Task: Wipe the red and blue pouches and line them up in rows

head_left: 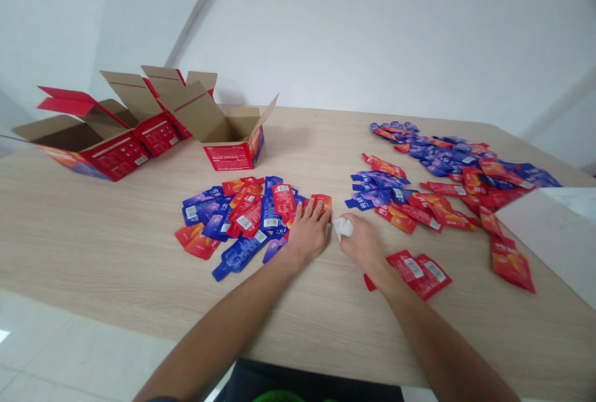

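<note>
- Left hand [310,228]: laid flat, palm down, fingers slightly spread and reaching over a red-and-orange sachet [325,201], at the right edge of the left-hand pile. Pressing, not gripping.
- Right hand [362,243]: closed around a crumpled white wad [343,227]; cloth or tissue, cannot tell which. Wad sits just beside that sachet's lower right corner; contact between them unclear.
- Sachet pile [246,212] left of the hands: red and blue, loosely overlapping, several with barcodes up. One blue sachet [239,257] sticks out toward the near edge.
- Right of the hands: blue sachets [376,194] in a small fan, necks pointing left. Red sachets [431,210] lie against them in a loose band.
- Farther back on the right: a long mixed heap [442,156], mostly blue at the far end, running toward the right side.
- Pair of red sachets [421,273] beside the right forearm, barcodes up, partly hidden by the arm.
- Red-and-orange pouch [512,265] near the right side, tilted, apart from that pair.
- Back left: red cartons standing with flaps up. Left carton [118,156] is open-topped; middle carton [162,135] stands close behind it; right carton [228,158] faces forward.
- Table [139,222]: pale wood grain. White panel [552,234] juts over its right side.
</note>
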Action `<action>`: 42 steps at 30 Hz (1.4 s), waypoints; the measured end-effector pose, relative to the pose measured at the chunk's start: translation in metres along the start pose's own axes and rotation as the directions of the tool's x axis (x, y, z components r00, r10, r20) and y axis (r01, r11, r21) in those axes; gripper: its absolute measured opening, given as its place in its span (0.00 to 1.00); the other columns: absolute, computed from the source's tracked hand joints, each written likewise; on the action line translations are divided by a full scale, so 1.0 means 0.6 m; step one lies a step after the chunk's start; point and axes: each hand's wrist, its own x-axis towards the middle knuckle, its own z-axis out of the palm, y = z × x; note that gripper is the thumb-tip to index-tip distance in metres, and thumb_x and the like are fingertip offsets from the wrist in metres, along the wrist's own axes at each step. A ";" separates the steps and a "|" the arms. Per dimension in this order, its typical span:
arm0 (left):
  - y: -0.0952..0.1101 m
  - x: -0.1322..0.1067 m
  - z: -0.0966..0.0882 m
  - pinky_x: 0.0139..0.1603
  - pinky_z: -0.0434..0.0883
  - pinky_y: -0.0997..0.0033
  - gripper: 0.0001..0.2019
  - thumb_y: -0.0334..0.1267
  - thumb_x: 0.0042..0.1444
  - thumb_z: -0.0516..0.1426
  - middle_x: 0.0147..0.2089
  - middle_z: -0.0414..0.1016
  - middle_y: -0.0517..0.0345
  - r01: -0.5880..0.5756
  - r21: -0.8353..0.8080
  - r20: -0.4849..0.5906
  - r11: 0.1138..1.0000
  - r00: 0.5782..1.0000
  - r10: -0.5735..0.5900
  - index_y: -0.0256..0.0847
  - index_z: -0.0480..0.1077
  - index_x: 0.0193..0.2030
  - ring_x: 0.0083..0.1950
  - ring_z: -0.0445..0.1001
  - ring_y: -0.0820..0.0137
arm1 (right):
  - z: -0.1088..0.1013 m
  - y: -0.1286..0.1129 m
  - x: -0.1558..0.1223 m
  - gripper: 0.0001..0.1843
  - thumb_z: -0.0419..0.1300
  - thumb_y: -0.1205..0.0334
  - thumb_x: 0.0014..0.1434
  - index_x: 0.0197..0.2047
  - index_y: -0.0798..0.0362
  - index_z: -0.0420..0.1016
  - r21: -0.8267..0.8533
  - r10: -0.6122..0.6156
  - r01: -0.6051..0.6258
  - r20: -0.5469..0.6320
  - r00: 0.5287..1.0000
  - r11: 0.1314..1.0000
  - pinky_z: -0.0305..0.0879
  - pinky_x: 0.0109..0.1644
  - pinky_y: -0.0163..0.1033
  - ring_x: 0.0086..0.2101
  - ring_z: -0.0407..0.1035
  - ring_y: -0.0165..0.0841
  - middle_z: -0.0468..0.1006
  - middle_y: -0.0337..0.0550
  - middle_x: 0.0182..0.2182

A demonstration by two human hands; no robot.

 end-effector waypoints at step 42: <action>0.094 0.062 0.161 0.71 0.31 0.32 0.39 0.62 0.53 0.57 0.77 0.43 0.37 -0.295 0.347 0.368 0.890 0.916 0.161 0.42 0.65 0.66 0.77 0.35 0.38 | -0.209 0.281 0.080 0.32 0.59 0.55 0.59 0.63 0.60 0.68 -0.212 0.534 -0.546 -0.113 0.838 0.811 0.64 0.54 0.48 0.57 0.68 0.51 0.72 0.66 0.59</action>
